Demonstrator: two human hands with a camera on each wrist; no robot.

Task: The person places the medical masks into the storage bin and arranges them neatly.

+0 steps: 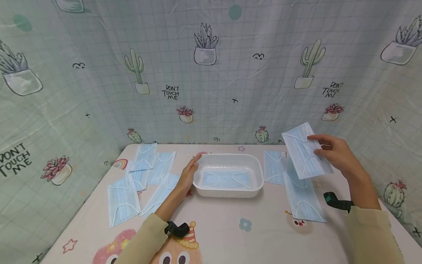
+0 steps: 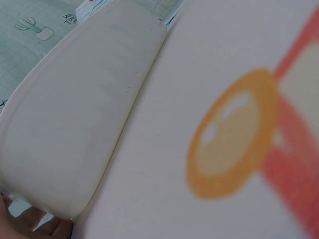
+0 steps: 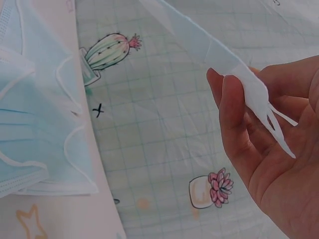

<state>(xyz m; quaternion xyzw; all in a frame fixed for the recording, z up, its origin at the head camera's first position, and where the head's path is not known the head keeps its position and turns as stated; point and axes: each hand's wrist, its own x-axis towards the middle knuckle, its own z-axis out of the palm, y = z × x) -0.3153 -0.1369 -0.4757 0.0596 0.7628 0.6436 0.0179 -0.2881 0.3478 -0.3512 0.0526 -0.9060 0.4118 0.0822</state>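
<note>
A white plastic tub (image 1: 228, 193) stands mid-table with a blue face mask (image 1: 227, 179) lying flat inside it. My left hand (image 1: 188, 173) grips the tub's left end; in the left wrist view its fingers (image 2: 47, 226) curl at the rim beside the tub's outer wall (image 2: 79, 114). Up on the right, my right hand (image 1: 336, 150) pinches another face mask (image 1: 303, 152) by its edge, above the masks on the table. The right wrist view shows this held mask (image 3: 219, 55) nearly edge-on between thumb and fingers, ear loops hanging toward the palm.
Several blue masks (image 1: 123, 201) lie overlapping left of the tub. On the right, a mask (image 1: 273, 167) lies near the back edge and another (image 1: 304, 200) lies closer to me. A cactus-print curtain (image 1: 227, 121) rises behind the table and along both sides.
</note>
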